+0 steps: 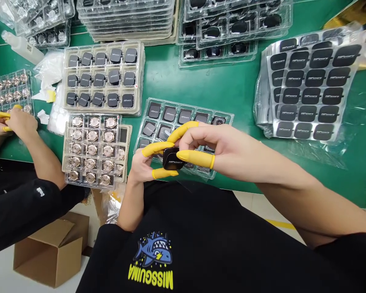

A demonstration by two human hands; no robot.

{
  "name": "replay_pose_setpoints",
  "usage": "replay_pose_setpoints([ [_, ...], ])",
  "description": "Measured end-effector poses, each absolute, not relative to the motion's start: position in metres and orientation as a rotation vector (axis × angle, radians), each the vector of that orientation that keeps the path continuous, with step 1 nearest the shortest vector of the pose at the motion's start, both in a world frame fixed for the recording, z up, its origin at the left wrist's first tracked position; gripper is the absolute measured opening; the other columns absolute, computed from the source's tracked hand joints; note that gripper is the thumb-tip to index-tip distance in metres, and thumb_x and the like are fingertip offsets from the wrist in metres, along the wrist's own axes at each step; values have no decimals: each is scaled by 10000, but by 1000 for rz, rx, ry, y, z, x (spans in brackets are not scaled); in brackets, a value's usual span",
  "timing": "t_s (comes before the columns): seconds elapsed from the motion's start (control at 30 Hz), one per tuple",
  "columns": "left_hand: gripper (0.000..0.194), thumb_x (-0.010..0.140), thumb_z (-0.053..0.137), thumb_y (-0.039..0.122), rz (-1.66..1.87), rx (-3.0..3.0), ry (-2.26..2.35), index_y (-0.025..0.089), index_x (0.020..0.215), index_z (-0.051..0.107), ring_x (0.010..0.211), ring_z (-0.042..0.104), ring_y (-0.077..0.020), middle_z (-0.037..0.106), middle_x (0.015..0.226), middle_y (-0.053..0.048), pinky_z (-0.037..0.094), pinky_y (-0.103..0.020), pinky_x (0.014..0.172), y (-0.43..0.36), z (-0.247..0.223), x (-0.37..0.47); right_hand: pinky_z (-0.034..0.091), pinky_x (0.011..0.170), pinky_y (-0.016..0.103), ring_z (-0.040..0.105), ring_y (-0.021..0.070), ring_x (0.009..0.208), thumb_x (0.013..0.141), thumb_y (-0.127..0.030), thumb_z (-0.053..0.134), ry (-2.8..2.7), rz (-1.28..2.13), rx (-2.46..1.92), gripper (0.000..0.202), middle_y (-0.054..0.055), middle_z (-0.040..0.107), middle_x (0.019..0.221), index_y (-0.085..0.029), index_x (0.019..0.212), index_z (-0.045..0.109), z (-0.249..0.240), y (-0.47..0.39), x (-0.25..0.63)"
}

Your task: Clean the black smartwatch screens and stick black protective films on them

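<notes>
A square black smartwatch case (172, 163) with white lettering on its face is held up in front of my chest. My left hand (142, 163), in yellow finger cots, grips its left side between the fingers and the thumb. On the other side my right hand (212, 143) is closed, its yellow-covered thumb pressed on the upper right of the face; its other fingertips are partly hidden. Behind and beneath both hands lies a clear plastic tray (146, 104) of similar square watch cases, one of them showing its round sensor back. My hands cover part of this tray.
Sheets of black square stickers (311, 95) lie at the right. To the left are a tray of square watches (100, 77) and one of round watches (92, 149). Stacked trays (128, 18) stand behind. A co-worker's hands (21, 122) work at far left, above an open cardboard box (45, 256).
</notes>
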State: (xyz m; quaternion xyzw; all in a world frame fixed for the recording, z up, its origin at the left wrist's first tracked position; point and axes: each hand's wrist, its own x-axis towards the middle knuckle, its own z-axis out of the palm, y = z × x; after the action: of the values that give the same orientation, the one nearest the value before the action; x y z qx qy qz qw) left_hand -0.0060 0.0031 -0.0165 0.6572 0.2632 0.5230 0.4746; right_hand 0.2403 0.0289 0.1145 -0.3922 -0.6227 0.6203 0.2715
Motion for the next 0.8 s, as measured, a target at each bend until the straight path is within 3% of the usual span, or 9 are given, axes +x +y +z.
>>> replay_pose_setpoints([
  [0.8, 784, 763, 1057, 583, 1224, 1584, 708, 238, 1419, 801, 941, 891, -216, 909, 1138, -78, 743, -298, 879, 0, -19, -10, 574, 833, 384, 710, 247, 973, 1004, -409, 799, -1662, 1653, -1054, 210, 81, 801, 1163, -250, 874, 752, 110, 27, 238],
])
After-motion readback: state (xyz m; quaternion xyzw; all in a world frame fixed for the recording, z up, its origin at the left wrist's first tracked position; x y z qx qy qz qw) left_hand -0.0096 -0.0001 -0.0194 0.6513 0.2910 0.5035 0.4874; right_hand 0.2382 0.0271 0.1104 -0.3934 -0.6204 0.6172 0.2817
